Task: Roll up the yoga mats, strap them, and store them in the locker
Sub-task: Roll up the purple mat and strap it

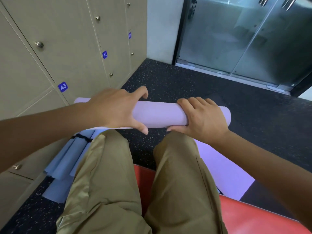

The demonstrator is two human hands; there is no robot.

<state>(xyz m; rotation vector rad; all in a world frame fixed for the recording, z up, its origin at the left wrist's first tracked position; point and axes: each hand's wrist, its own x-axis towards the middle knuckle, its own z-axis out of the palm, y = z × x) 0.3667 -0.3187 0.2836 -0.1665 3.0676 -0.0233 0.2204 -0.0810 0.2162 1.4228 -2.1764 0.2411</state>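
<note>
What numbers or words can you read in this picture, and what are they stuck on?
"43" on a blue tag on the nearest locker door.
"42" on a blue tag on the next locker door along.
"41" on a blue tag on the farthest locker door; small, so only just readable.
No other words or numbers show, and none on the purple mat.

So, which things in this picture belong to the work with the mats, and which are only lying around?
Belong to the job:
- lilac mat, partly rolled, gripped by the left hand and the right hand
- blue mat, bound with a black strap
- lockers, doors closed

Only around:
- red mat under the person
- glass door
- black speckled floor
</note>
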